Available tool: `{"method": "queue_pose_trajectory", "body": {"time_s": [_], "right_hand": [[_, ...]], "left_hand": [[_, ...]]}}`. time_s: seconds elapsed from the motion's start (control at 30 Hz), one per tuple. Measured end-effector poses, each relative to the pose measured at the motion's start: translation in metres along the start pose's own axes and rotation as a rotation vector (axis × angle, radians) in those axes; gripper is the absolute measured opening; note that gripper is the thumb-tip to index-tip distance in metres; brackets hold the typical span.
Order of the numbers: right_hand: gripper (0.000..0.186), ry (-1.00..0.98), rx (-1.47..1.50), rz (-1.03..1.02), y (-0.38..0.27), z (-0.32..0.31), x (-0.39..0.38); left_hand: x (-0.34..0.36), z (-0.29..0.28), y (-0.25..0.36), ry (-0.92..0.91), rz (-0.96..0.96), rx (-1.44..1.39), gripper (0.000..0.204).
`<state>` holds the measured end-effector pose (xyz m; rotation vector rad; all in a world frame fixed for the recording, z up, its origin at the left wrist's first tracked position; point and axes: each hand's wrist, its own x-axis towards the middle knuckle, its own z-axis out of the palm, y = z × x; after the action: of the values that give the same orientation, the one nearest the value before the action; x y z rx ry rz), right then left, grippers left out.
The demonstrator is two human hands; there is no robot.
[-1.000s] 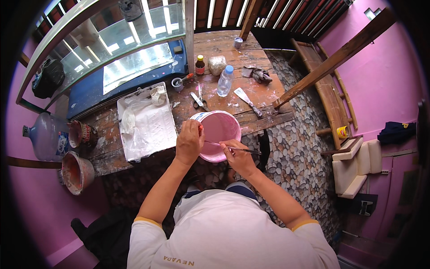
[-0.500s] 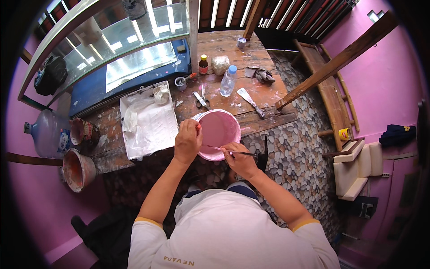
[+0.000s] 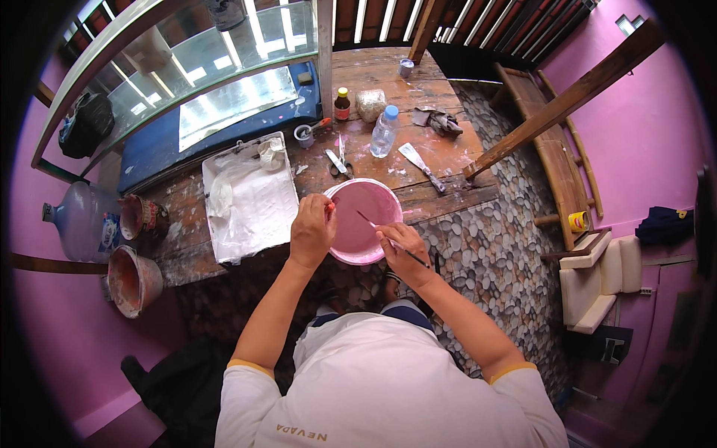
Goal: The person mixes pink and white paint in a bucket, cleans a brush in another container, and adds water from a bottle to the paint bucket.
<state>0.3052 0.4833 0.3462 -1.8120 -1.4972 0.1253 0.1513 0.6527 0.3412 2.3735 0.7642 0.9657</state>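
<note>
A white bucket of pink paint stands at the table's front edge, its rim smeared pink. My right hand grips a thin paintbrush over the bucket's right side, its bristle end pointing up and left above the paint. At the left rim, my left hand is closed, pinching a small red-orange piece whose kind I cannot make out. Just behind the bucket lie scissors and a white-handled tool.
A white paint tray lies left of the bucket. Behind stand a water bottle, a small brown bottle and a small cup. A scraper and a crumpled rag lie right. A wooden post slants at right.
The paintbrush has turned: its bristle end moved from near my left hand to up above the middle of the paint. My right hand shifted slightly right. My left hand stays at the rim.
</note>
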Motion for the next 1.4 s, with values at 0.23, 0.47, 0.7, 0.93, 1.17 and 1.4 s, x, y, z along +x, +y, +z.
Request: {"method": "queue_pose_trajectory", "body": {"time_s": [0.23,0.47,0.7,0.93,1.17,1.4], "right_hand": [[0.012,-0.153,0.071,-0.024,-0.003,0.000,-0.001],[0.016,-0.092,0.167,-0.074,-0.005,0.015,-0.005],[0.013,0.065,0.080,-0.039,-0.004,0.013,0.017],[0.013,0.050,0.050,0.009,-0.004,0.016,0.024],[0.016,0.007,0.011,-0.010,-0.008,0.019,0.013],[0.014,-0.070,0.075,-0.074,-0.015,0.029,0.014]], "left_hand": [[0.002,-0.001,-0.004,-0.009,-0.014,0.010,0.022],[0.000,-0.001,-0.004,0.006,-0.012,0.023,0.021],[-0.001,-0.001,-0.015,0.024,-0.060,-0.001,0.020],[-0.006,0.002,-0.023,0.006,-0.097,-0.009,0.017],[-0.001,0.008,-0.029,0.009,-0.126,-0.004,0.016],[0.006,0.011,-0.038,0.006,-0.199,-0.010,0.015]]}}
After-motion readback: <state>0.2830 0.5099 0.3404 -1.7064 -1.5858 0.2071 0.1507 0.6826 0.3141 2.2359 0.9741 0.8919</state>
